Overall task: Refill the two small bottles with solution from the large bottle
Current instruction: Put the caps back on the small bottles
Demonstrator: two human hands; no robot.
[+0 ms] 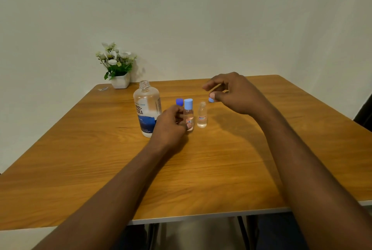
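At centre frame our left hand (171,124) grips the capped bottle (188,115) steady; our right hand (231,93) pinches the loose cap (210,100) clear of the open bottle (202,115).

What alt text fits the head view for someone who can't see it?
The left hand grips a capped small bottle; the right hand pinches a blue cap beside an uncapped small bottle. The large bottle stands open nearby.
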